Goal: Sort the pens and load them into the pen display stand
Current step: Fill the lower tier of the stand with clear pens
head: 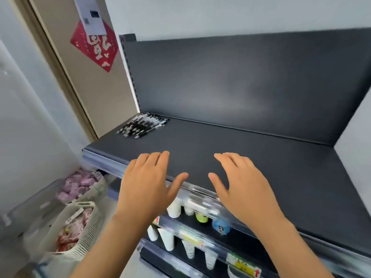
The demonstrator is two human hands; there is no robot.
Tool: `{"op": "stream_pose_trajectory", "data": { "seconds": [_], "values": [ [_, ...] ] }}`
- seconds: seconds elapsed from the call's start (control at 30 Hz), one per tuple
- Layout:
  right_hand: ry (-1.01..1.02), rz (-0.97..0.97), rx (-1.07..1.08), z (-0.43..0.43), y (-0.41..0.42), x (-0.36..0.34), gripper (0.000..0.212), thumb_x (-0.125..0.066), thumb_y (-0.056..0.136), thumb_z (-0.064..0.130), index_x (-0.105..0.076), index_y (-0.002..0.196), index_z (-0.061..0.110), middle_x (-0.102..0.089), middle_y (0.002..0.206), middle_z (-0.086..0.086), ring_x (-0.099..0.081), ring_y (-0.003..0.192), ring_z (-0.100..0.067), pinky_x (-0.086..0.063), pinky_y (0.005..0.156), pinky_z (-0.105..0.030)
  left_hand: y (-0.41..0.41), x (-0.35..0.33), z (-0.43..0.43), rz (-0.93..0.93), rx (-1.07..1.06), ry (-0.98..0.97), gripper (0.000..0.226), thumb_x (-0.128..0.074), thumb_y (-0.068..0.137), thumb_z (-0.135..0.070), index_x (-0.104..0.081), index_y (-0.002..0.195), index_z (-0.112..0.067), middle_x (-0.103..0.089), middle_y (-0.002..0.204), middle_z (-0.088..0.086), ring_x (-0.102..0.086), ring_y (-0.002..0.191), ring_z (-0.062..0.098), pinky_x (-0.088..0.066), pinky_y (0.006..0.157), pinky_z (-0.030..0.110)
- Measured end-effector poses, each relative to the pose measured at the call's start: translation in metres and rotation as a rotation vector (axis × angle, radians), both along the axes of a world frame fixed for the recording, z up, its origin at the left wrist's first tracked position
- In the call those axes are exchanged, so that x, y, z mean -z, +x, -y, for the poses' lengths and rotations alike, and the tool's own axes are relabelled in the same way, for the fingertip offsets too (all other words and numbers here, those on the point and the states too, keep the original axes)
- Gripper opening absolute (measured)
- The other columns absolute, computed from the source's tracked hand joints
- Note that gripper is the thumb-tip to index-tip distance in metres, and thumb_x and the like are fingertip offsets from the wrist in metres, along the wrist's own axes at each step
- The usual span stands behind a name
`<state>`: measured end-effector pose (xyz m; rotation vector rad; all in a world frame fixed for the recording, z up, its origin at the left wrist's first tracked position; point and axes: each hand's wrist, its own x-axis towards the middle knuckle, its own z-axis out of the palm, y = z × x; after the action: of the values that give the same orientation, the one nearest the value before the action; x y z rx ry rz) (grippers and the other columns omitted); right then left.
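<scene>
Since our left grip (148,185) and right grip (241,187) hover spread and empty over the front edge of the shelf (261,157), we should reach for the pens (143,125) heaped in its back-left corner; no stand shows.

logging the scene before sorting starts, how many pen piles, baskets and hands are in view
pen pile: 1 (single pens too blurred to count)
baskets: 2, upper basket and lower basket
hands: 2, left hand and right hand, both open
total: 5
</scene>
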<state>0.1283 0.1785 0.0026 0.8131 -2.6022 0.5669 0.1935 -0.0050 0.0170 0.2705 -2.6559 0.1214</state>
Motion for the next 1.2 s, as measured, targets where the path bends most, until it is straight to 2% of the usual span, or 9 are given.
{"op": "stream_pose_trajectory", "data": {
  "seconds": [0.13,0.27,0.43,0.53,0.63,0.77,0.97,1.07,1.2],
  "values": [
    [-0.008,0.034,-0.014,0.091,-0.006,-0.001,0.043,-0.044,0.096,0.046,-0.048,0.134,0.025,-0.052,0.131,0.009,-0.049,0.117,-0.015,-0.044,0.082,-0.025,-0.002,0.002,0.087,0.025,-0.029,0.022,0.059,-0.063,0.080,-0.055,-0.065,0.110,-0.004,-0.070,0.096,0.010,-0.064,0.090,0.033,-0.052,0.075,0.041],
    [0.004,0.123,0.021,0.162,-0.019,-0.003,0.040,-0.042,0.096,0.048,-0.049,0.131,0.029,-0.053,0.127,0.013,-0.050,0.114,-0.012,-0.044,0.080,-0.026,-0.025,0.003,0.160,0.066,-0.005,0.066,0.064,-0.051,0.085,-0.061,-0.060,0.118,-0.007,-0.068,0.104,0.008,-0.061,0.099,0.031,-0.047,0.083,0.041],
    [0.047,0.261,0.114,0.216,-0.059,-0.002,0.037,-0.043,0.096,0.046,-0.051,0.127,0.027,-0.059,0.116,0.008,-0.057,0.103,-0.016,-0.044,0.078,-0.030,-0.075,0.008,0.213,0.079,0.054,0.074,0.065,-0.044,0.087,-0.064,-0.053,0.126,-0.013,-0.066,0.110,0.004,-0.057,0.106,0.027,-0.043,0.086,0.037],
    [0.007,0.378,0.158,0.244,-0.088,0.005,0.041,-0.044,0.097,0.044,-0.047,0.130,0.020,-0.062,0.113,0.003,-0.059,0.102,-0.021,-0.045,0.081,-0.032,-0.107,0.015,0.236,0.075,0.088,0.091,0.058,-0.049,0.085,-0.061,-0.058,0.116,-0.013,-0.068,0.099,0.005,-0.059,0.098,0.029,-0.045,0.078,0.038],
    [-0.026,0.442,0.258,0.273,-0.122,0.011,0.039,-0.044,0.097,0.044,-0.050,0.121,0.014,-0.065,0.104,-0.002,-0.061,0.099,-0.027,-0.049,0.079,-0.035,-0.139,0.020,0.255,0.070,0.139,0.103,0.052,-0.056,0.083,-0.056,-0.062,0.106,-0.010,-0.069,0.087,0.008,-0.061,0.087,0.031,-0.047,0.071,0.039],
    [-0.124,0.476,0.478,0.315,-0.169,0.013,0.039,-0.050,0.093,0.044,-0.052,0.105,0.007,-0.066,0.101,-0.011,-0.061,0.098,-0.034,-0.044,0.067,-0.032,-0.178,0.016,0.278,0.060,0.198,0.133,0.056,-0.056,0.084,-0.056,-0.060,0.118,-0.010,-0.070,0.097,0.008,-0.061,0.094,0.031,-0.047,0.075,0.038],
    [-0.131,0.546,0.721,0.348,-0.206,0.025,0.038,-0.056,0.088,0.035,-0.050,0.105,0.002,-0.065,0.103,-0.012,-0.062,0.099,-0.034,-0.039,0.061,-0.029,-0.222,0.004,0.302,0.025,0.331,0.210,0.060,-0.051,0.084,-0.058,-0.058,0.122,-0.012,-0.070,0.103,0.006,-0.061,0.100,0.029,-0.048,0.077,0.039],
    [-0.115,0.545,0.796,0.349,-0.211,0.026,0.034,-0.062,0.082,0.032,-0.049,0.095,0.004,-0.061,0.089,-0.008,-0.062,0.088,-0.030,-0.037,0.052,-0.025,-0.241,0.001,0.312,0.030,0.442,0.252,0.065,-0.047,0.086,-0.060,-0.054,0.129,-0.013,-0.068,0.111,0.004,-0.057,0.110,0.026,-0.045,0.086,0.038],
    [-0.099,0.588,0.888,0.355,-0.207,0.022,0.033,-0.063,0.083,0.032,-0.042,0.068,0.012,-0.050,0.069,0.000,-0.046,0.060,-0.019,-0.026,0.041,-0.020,-0.254,0.000,0.319,0.038,0.610,0.305,0.061,-0.050,0.086,-0.060,-0.052,0.131,-0.018,-0.067,0.113,-0.004,-0.054,0.112,0.020,-0.042,0.088,0.033]
  ]
}}
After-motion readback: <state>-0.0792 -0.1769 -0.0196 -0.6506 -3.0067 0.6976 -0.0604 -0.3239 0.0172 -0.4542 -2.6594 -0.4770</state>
